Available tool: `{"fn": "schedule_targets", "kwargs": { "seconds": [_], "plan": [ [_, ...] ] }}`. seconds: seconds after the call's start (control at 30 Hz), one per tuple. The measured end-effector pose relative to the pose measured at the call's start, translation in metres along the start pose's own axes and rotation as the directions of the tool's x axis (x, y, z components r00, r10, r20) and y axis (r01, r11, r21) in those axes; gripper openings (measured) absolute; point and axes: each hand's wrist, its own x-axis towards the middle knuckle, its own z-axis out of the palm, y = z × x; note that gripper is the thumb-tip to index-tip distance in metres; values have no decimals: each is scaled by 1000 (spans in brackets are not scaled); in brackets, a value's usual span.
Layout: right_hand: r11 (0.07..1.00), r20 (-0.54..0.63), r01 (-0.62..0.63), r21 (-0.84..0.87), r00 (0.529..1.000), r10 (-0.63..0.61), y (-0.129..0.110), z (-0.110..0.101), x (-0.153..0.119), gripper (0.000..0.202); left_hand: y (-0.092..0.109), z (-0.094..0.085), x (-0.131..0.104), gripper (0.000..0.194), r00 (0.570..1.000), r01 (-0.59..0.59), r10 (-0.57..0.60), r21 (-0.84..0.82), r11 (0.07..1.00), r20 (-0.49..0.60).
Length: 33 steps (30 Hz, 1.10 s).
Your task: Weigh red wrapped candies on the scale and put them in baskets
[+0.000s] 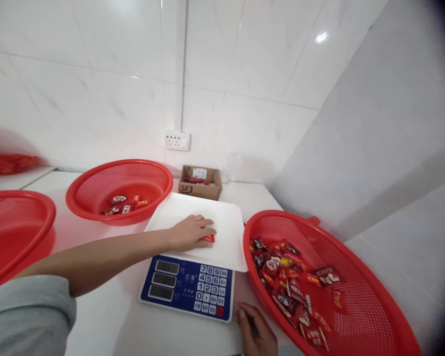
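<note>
Nearest me, my R hand [257, 331] is by the scale's lower R corner and the R basket [359, 262]; its fingers are loosely curled, can't tell if they hold anything. Grey sleeve [29, 311] at lower L, arm reaching across the tabletop [107, 321]. Scale [187, 287], blue panel w/ keypad and 3 displays, can't read the digits. The R basket is tilted, w/ red, brown & yellow wrapped pcs [296, 291] in its near part. L basket [50, 212] is cut off by the frame edge. Beyond the panel, my L hand [191, 233] is palm down over the white tray [226, 217], fingers a bit apart, on a small red packet [208, 238] poking out at the fingertips; can't tell if it's gripped. Back L: mid basket [96, 190] w/ a few pcs. Behind the tray, SF carton [203, 192], then wall socket [177, 141].
</note>
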Motion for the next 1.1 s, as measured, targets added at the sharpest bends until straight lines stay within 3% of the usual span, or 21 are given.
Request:
{"fn": "schedule_targets", "kwargs": {
  "seconds": [0.27, 0.4, 0.53, 0.67, 0.87, 1.0, 1.1],
  "plan": [
    [1000, -2, 24, 0, 1000, -24, -2, -1, 1, 44, 1, -3, -7, 19, 991, 126, -122, 90, 988, -50],
    [1000, -4, 20, 1, 1000, -20, -4, -1, 1, 41, -9, -24, -16, 19, 963, 250, -235, 107, 962, -130],
    [999, 27, 47, 21, 999, -48, -8, -3, 2, 36, -32, -58, -32, 22, 852, 471, -432, 74, 879, -297],
    [991, 88, 133, 3, 987, -133, -15, -7, 5, 27, -55, -79, -52, 24, 745, 615, -565, 39, 787, -356],
    [984, 85, 178, -19, 981, -176, -21, -8, 8, 22, -78, -73, -71, 29, 642, 756, -719, 61, 652, -268],
    [980, 100, 201, -8, 975, -199, -23, -7, 9, 20, -86, -69, -72, 36, 630, 775, -754, 85, 626, -187],
    [975, 111, 220, -6, 970, -218, -24, -6, 10, 20, -92, -68, -71, 36, 645, 763, -748, 86, 640, -156]
  ]
}}
